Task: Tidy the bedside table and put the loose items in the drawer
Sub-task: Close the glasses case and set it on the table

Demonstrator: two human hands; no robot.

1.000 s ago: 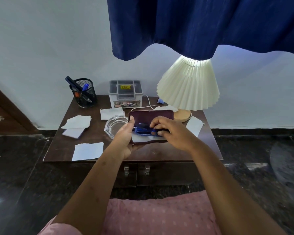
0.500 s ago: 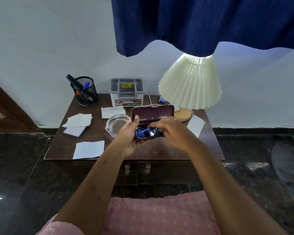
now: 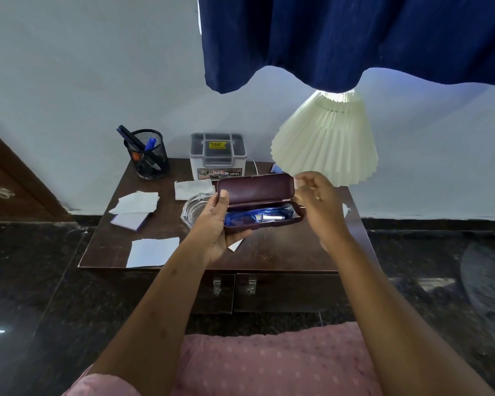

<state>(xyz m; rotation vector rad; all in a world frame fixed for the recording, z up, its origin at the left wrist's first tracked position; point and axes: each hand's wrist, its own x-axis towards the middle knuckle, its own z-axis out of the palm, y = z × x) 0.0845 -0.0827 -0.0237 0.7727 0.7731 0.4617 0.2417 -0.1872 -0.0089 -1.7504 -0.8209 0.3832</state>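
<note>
Head view. Nearest the viewer, a pink garment fills the lower edge. Beyond it stand the two closed drawers (image 3: 269,292) in the front of the bedside table (image 3: 283,252), each with a small metal handle.

Above the table's front edge, the left hand (image 3: 214,224) cradles the left end of an open maroon glasses case (image 3: 259,204), thumb against the lid and fingers curled under the base, clamped on it. Blue glasses (image 3: 257,217) lie in the lower half, under a bright glare. The right hand (image 3: 316,204) is at the case's right end; its fingers are loosely curled and apart, and whether they touch the case cannot be told.

Loose items remain on the tabletop: a white paper (image 3: 153,251) at the front left edge, a paper stack (image 3: 134,210) near the left edge, another sheet (image 3: 193,188) towards the back, and a glass ashtray (image 3: 194,208) just beside the left hand. At the back left corner stands a mesh pen holder (image 3: 147,154). At the back edge are a plastic organiser box (image 3: 218,157) and, right, a pleated lamp (image 3: 324,144).

Step in hand, as judged: stowing the glasses. The next move calls for folding the lid down until it latches, then opening a drawer for the case.
</note>
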